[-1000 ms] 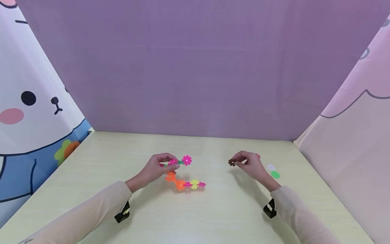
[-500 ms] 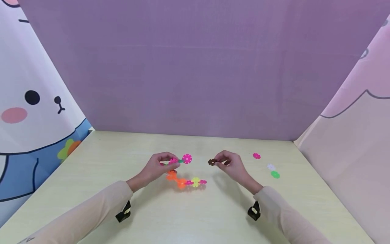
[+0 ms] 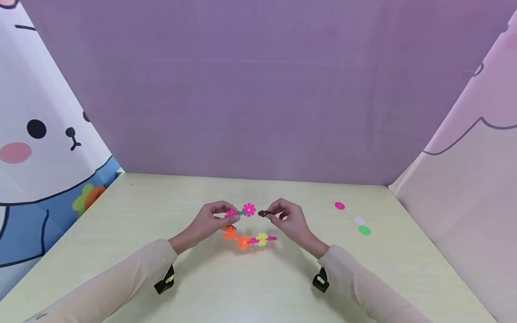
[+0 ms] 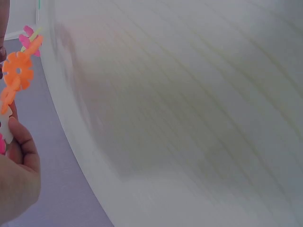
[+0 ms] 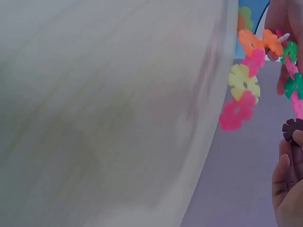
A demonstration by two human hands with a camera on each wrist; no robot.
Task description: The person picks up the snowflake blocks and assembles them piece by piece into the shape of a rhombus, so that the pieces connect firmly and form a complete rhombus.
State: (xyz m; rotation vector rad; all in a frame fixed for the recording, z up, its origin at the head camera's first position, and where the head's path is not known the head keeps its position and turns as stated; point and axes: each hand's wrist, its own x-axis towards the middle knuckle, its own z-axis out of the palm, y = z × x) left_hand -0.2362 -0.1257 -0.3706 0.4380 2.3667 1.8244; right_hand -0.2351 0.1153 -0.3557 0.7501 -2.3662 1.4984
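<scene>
The left hand (image 3: 204, 224) pinches the chain of flower discs (image 3: 243, 242), while the right hand (image 3: 291, 220) pinches the brown disc (image 3: 263, 213) just beside the chain's pink end disc (image 3: 249, 209), apart from it. If the two meet askew, the brown disc could slip from the fingertips; pushing too hard might pop a link loose

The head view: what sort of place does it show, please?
Probably an indoor booth, perhaps for play or filming: a plain purple panel at the back, a cartoon-printed panel on the left, and a chain of colourful flower-shaped pieces in the left hand.
</scene>
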